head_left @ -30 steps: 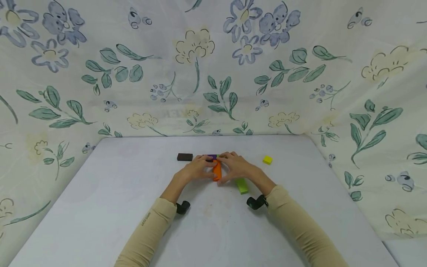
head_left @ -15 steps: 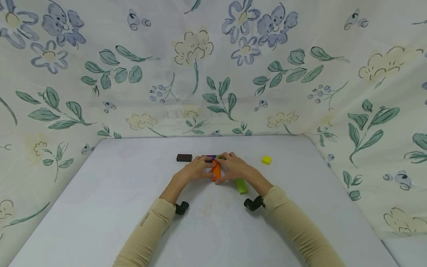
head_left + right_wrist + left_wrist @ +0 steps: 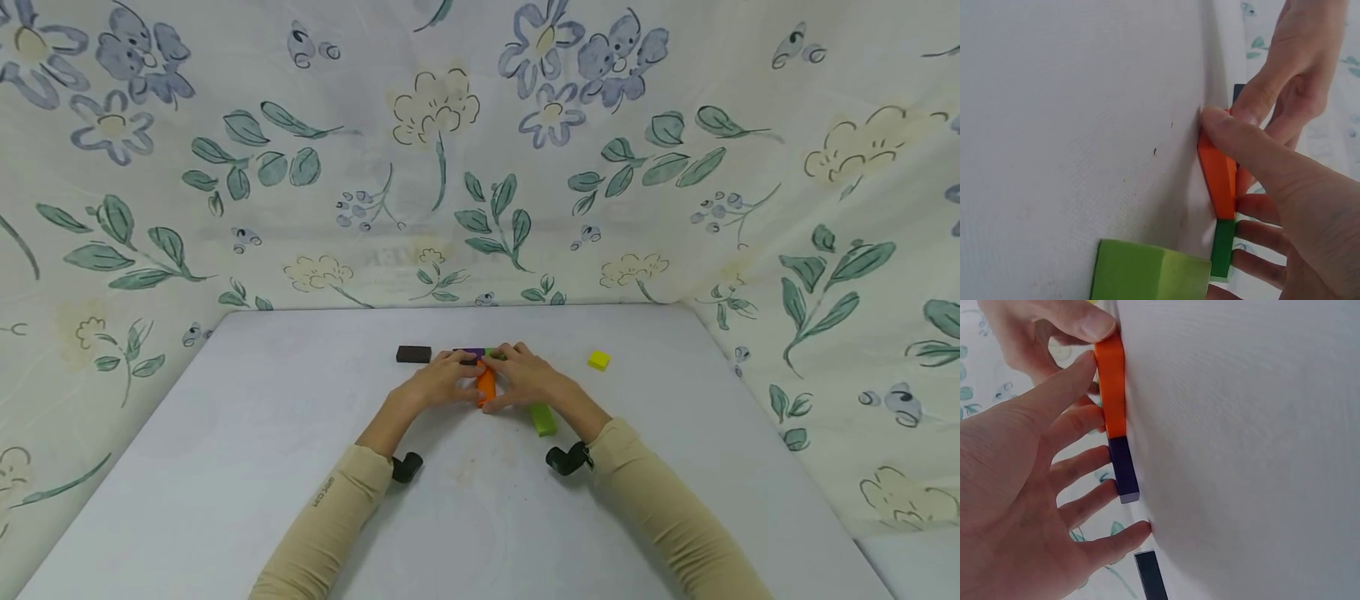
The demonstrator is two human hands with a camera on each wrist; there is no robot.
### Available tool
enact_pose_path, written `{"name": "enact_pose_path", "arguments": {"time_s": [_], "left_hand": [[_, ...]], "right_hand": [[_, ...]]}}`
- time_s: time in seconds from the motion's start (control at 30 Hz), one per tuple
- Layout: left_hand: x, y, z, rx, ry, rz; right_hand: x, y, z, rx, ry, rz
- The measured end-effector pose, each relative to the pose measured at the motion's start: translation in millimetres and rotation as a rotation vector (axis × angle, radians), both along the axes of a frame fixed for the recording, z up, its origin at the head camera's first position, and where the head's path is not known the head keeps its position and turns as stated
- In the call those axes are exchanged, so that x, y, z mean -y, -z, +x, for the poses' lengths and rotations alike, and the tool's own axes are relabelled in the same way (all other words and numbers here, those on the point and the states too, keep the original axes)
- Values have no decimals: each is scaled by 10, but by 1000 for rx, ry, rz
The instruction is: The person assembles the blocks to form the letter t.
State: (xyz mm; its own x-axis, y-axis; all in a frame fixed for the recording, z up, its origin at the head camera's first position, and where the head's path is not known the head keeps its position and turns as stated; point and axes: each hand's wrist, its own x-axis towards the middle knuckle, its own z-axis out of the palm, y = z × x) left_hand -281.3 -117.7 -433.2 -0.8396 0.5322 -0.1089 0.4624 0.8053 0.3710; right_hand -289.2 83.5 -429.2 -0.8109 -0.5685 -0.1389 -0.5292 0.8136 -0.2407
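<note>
An orange block [image 3: 487,390] lies on the table between my hands, its far end against a purple block [image 3: 1124,465] and a dark green block [image 3: 1223,247]. My left hand [image 3: 441,380] has its fingers spread; thumb and index reach the orange block's side, and other fingertips meet the purple one. My right hand [image 3: 527,375] lays its thumb over the near end of the orange block, while its outstretched fingers touch around the dark green block. In the head view, the fingers partly cover the purple and dark green blocks.
A black block [image 3: 413,354] lies left of the left hand. Just below the right hand sits a light green block [image 3: 543,419]. Farther right is a small yellow block [image 3: 598,360]. Floral cloth [image 3: 420,167] rises behind the white table [image 3: 247,433].
Both hands stay around the blocks with hardly any motion. The right thumb has shifted slightly left toward the orange block's near end; the head view has moved a little.
</note>
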Motion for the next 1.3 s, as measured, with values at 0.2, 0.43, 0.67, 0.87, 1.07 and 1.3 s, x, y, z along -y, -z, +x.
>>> {"name": "enact_pose_path", "arguments": {"time_s": [0.2, 0.43, 0.67, 0.87, 1.07, 1.3], "left_hand": [[13, 48, -39, -17, 29, -2], [49, 73, -23, -48, 65, -5], [98, 64, 9, -75, 82, 17], [203, 39, 2, -105, 58, 70], [435, -29, -40, -123, -4, 86], [714, -30, -146, -156, -20, 106]], "right_hand": [[-18, 12, -16, -10, -6, -7], [-21, 29, -17, -8, -14, -7], [-19, 22, -20, -4, -9, 0], [-15, 18, -23, 2, 6, 18], [-10, 24, -24, -8, 21, 33], [-14, 34, -22, -14, 20, 40]]}}
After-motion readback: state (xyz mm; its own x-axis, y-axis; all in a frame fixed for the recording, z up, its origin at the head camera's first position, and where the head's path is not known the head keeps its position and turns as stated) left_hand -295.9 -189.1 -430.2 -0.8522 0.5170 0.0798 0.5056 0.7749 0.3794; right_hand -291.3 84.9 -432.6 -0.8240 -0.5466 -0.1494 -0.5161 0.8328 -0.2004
